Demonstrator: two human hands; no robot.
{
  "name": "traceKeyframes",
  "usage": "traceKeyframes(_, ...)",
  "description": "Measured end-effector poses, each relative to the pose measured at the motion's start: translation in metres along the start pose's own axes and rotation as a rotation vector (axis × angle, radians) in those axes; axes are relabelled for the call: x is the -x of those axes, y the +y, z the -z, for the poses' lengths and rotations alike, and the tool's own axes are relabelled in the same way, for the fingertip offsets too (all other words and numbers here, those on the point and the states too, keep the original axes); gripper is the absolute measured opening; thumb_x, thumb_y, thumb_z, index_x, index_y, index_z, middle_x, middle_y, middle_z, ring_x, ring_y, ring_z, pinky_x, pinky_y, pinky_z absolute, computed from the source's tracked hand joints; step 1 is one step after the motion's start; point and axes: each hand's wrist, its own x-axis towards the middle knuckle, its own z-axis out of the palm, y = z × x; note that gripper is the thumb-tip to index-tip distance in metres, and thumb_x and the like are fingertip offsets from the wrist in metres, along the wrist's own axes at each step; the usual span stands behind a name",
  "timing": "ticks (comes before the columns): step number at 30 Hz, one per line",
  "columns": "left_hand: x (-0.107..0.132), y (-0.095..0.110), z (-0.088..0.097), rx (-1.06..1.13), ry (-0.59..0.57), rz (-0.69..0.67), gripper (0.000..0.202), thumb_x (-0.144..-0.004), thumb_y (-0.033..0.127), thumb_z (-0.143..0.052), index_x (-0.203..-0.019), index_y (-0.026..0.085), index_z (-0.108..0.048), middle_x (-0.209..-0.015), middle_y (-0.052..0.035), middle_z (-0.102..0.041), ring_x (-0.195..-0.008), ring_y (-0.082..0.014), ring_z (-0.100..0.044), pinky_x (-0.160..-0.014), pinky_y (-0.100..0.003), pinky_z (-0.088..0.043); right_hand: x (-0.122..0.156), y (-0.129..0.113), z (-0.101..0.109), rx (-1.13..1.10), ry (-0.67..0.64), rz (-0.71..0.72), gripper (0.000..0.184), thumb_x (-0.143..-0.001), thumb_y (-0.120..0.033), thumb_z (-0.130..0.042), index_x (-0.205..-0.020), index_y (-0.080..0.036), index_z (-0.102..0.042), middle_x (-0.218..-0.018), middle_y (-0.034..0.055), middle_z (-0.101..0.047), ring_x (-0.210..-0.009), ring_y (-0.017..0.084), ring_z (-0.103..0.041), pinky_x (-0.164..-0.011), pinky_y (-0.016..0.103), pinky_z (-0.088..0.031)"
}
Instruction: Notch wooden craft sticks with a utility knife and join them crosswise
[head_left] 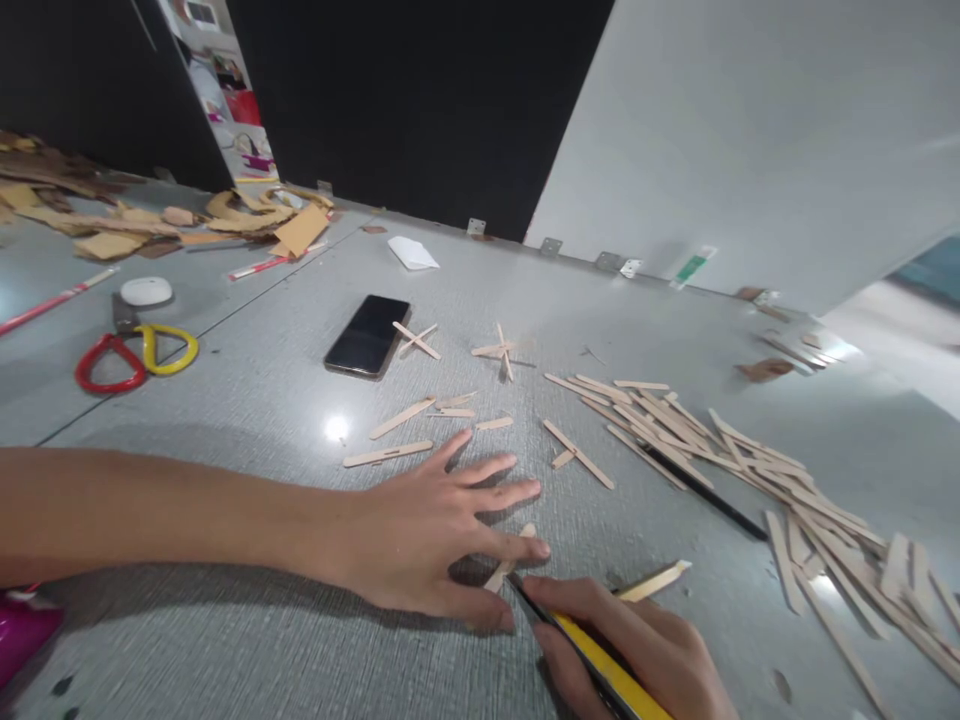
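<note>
My left hand (427,530) lies with its fingers spread on the grey table. Its index finger and thumb press on a short wooden craft stick (498,578), partly hidden under the index finger. In my right hand (637,640) is a yellow and black utility knife (600,668), its blade tip touching or very near that stick. Past my left fingertips lie two sticks joined in a crooked cross (589,467), loose sticks (388,453) and broken pieces (454,411). Beside my right hand rests a pale stick piece (654,581).
A big scatter of craft sticks (795,490), with a black pencil-like rod (705,490), spreads at the right. Farther back are crossed sticks (504,350), a phone (367,337) and folded white paper (412,252). Scissors (154,350), a white case (146,291) and cardboard scraps (135,225) lie left.
</note>
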Motion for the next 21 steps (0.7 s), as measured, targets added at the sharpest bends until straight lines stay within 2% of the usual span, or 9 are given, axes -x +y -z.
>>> traceKeyframes(5, 0.0, 0.0, 0.0, 0.007, 0.021, -0.007, 0.063, -0.103, 0.063, -0.061, -0.158, 0.032, -0.056, -0.174, -0.017, -0.035, -0.161, -0.052, -0.027, -0.122, -0.086, -0.011, 0.002, 0.005, -0.002, -0.057, -0.068, -0.018, 0.02, -0.108, -0.021, -0.059, -0.125, -0.029, -0.058, -0.079, -0.0062, -0.076, -0.049, 0.01, -0.063, -0.051, 0.021, -0.048)
traceKeyframes(7, 0.0, 0.001, 0.0, 0.001, 0.023, -0.004, 0.063, -0.102, 0.063, -0.061, -0.157, 0.032, -0.056, -0.174, -0.0165, -0.035, -0.161, -0.0516, -0.027, -0.123, -0.085, -0.011, 0.003, 0.006, -0.004, -0.09, -0.076, -0.044, 0.019, -0.108, -0.021, -0.058, -0.125, -0.028, -0.059, -0.079, -0.006, -0.076, -0.05, 0.009, -0.063, -0.052, 0.021, -0.048)
traceKeyframes(14, 0.0, 0.004, 0.002, -0.007, 0.002, 0.013, 0.062, -0.106, 0.062, -0.056, -0.157, 0.027, -0.057, -0.173, -0.0189, -0.036, -0.162, -0.0502, -0.026, -0.124, -0.084, -0.01, -0.004, 0.0, -0.004, -0.094, -0.069, -0.052, 0.016, -0.106, -0.016, -0.054, -0.116, -0.027, -0.06, -0.065, -0.01, -0.061, -0.042, 0.009, -0.047, -0.044, 0.022, -0.038)
traceKeyframes(21, -0.002, 0.002, 0.002, 0.025, -0.015, 0.017, 0.063, -0.107, 0.063, -0.052, -0.158, 0.027, -0.056, -0.174, -0.0198, -0.033, -0.163, -0.0508, -0.022, -0.123, -0.086, -0.007, -0.006, -0.002, 0.006, -0.057, -0.115, -0.057, 0.018, -0.105, -0.012, -0.051, -0.114, -0.025, -0.06, -0.067, -0.0063, -0.066, -0.045, 0.011, -0.06, -0.048, 0.023, -0.045)
